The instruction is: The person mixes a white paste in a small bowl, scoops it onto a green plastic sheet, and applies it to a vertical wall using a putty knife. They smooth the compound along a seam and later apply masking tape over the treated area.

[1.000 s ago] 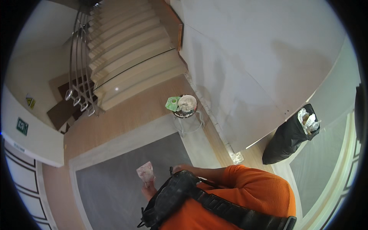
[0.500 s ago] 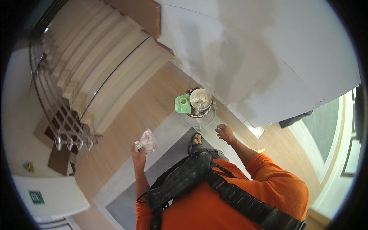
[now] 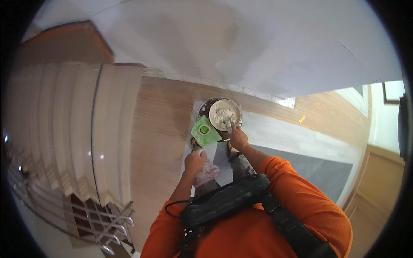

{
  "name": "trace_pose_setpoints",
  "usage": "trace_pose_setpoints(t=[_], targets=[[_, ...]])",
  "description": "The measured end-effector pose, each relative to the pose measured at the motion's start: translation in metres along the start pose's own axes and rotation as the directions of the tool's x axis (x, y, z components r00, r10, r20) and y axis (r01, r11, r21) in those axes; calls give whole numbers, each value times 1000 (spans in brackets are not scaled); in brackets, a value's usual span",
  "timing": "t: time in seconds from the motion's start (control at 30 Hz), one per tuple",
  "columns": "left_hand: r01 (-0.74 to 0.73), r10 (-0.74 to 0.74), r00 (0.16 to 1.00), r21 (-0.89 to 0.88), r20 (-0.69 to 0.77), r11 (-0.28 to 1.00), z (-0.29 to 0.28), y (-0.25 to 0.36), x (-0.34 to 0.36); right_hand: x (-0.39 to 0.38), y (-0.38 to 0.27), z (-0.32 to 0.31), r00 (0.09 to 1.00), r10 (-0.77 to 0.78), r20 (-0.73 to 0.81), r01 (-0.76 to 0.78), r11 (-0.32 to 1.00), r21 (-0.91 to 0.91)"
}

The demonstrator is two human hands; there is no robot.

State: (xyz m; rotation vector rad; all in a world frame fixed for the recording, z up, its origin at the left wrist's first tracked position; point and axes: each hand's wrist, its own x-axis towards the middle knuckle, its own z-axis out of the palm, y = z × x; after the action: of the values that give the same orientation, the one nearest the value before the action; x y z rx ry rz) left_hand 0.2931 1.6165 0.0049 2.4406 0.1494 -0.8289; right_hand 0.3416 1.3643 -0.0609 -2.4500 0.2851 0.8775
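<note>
Both hands have come inward since the earlier frame: from my remote seat I see the right hand [image 3: 238, 138] at the near rim of the bowl [image 3: 212, 116], where before it hung free. Its fingertips are at a greyish tool [image 3: 228, 125] in the white paste [image 3: 224, 114]; I cannot tell whether they grip it. The left hand [image 3: 195, 161] is wrapped around one end of a flat pinkish piece [image 3: 208, 173], now slanting back toward the body rather than outward ahead. I judge that piece light and fairly stiff, slick where smeared, best held by its narrow end; the bowl looks heavier, so I'd take its rim. Just ahead of the left hand, a green sheet [image 3: 209, 138] rests beside the bowl on the stool [image 3: 203, 111].
</note>
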Motion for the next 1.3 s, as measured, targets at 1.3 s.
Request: trace_pose_setpoints(t=[1.3], targets=[[168, -135, 982, -286, 132, 943, 114, 19, 148, 52, -76, -42, 986, -167, 22, 158, 872, -463]])
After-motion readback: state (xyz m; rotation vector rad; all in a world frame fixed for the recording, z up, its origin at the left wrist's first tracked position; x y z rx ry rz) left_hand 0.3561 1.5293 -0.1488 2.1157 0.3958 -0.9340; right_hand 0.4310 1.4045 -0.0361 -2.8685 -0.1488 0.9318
